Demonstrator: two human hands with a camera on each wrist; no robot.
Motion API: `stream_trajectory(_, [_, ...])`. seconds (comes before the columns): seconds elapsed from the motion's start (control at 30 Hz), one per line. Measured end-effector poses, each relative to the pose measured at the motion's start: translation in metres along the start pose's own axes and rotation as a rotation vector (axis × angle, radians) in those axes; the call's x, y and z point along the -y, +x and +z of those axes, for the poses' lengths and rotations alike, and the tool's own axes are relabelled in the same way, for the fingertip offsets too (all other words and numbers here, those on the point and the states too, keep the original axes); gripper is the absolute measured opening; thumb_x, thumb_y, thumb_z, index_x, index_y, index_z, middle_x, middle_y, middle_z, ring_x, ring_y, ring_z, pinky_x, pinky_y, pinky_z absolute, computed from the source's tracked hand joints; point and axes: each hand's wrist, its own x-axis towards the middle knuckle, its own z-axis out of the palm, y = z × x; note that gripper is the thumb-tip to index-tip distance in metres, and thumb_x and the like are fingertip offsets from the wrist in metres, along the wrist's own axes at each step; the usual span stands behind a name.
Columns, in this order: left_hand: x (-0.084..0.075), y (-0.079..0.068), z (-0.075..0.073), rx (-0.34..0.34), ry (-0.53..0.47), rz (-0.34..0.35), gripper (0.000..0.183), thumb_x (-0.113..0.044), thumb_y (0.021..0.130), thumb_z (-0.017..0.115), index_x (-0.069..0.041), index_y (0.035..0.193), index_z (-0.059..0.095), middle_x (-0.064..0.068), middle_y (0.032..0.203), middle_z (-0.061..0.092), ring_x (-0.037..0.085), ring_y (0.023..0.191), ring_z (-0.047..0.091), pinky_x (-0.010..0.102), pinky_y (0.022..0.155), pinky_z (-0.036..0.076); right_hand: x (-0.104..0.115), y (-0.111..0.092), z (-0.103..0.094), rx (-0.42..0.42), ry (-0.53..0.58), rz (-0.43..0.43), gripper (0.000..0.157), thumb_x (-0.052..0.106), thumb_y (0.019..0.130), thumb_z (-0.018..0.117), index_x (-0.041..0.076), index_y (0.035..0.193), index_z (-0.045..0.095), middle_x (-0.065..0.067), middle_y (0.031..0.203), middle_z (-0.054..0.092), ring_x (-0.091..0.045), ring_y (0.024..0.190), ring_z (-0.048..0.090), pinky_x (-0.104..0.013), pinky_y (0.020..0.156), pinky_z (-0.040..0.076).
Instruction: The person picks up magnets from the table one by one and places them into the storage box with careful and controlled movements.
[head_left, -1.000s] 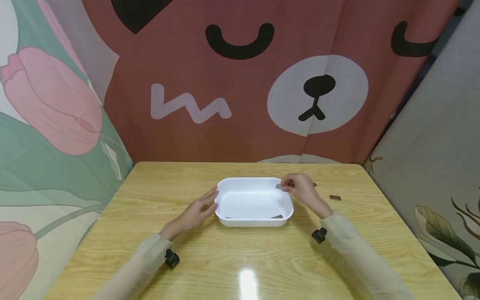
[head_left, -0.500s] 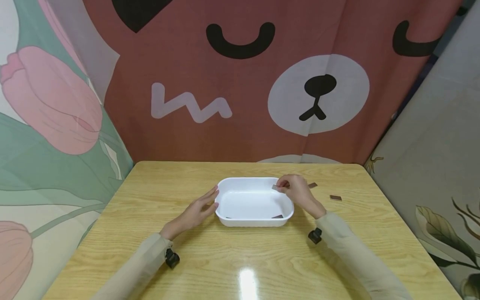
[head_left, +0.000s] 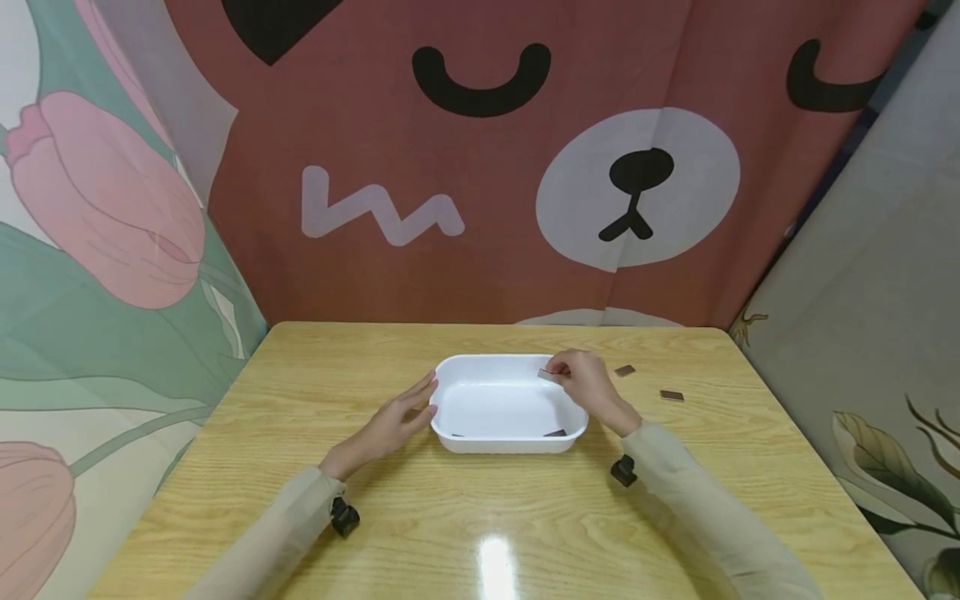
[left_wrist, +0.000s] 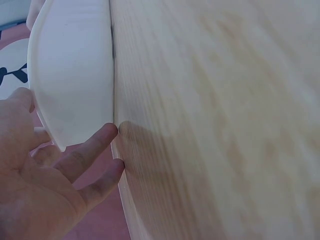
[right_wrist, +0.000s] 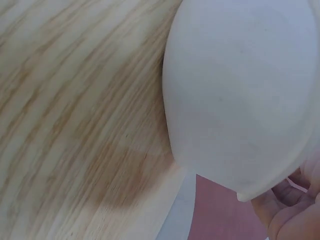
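A white rectangular tray [head_left: 510, 446] with rounded corners stands on the wooden table. My left hand [head_left: 390, 425] is at its left end, fingers spread and fairly straight against the wall; the left wrist view shows the fingertips [left_wrist: 107, 131] low down, close to the tabletop. Over the tray's back right corner, my right hand [head_left: 588, 382] pinches a small flat rectangular piece [head_left: 547, 375] between thumb and fingers. Another dark flat piece [head_left: 555, 433] lies inside at the front right, partly hidden by the rim. From the right wrist, the tray's outer wall [right_wrist: 240, 90] hides most of the hand.
Two small brown rectangular pieces lie on the table right of the tray: one piece [head_left: 625, 370] just behind the right hand, the other piece [head_left: 672, 395] farther right. A printed curtain [head_left: 480, 275] hangs along the table's back edge. Both wrists wear small black cameras.
My right hand has moved slightly left over the tray with the pinched piece, uncovering the brown piece behind it. My left hand stays at the tray's left end.
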Motion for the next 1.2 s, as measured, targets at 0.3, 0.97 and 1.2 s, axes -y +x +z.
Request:
stream_trajectory(0.3, [0.000,0.000,0.000,-0.007,0.005,0.020,0.058,-0.029,0.106,0.051,0.002,0.151,0.033,0.006,0.162,0.015,0.029,0.144,0.027,0.033,0.103,0.047,0.002,0.002,0.004,0.017,-0.014,0.006,0.010,-0.008,0.084,0.073,0.000,0.089,0.076,-0.011,0.082,0.071,-0.018,0.072,0.065,-0.031,0.063,0.058])
stream_trajectory(0.97, [0.002,0.000,0.001,-0.008,0.006,0.020,0.058,-0.030,0.106,0.050,0.001,0.152,0.033,0.004,0.162,0.015,0.029,0.143,0.030,0.033,0.104,0.046,0.004,0.005,0.023,0.047,-0.076,-0.036,0.009,-0.009,0.083,0.073,-0.001,0.086,0.076,-0.010,0.079,0.071,-0.018,0.071,0.065,-0.031,0.062,0.058])
stream_trajectory(1.2, [0.005,0.000,0.001,-0.011,-0.003,0.029,0.058,-0.029,0.105,0.051,0.000,0.152,0.033,0.004,0.162,0.015,0.029,0.143,0.030,0.034,0.103,0.046,0.005,0.006,0.025,0.079,-0.105,-0.054,0.013,-0.013,0.081,0.070,-0.002,0.086,0.077,-0.012,0.083,0.073,-0.024,0.077,0.069,-0.033,0.066,0.060])
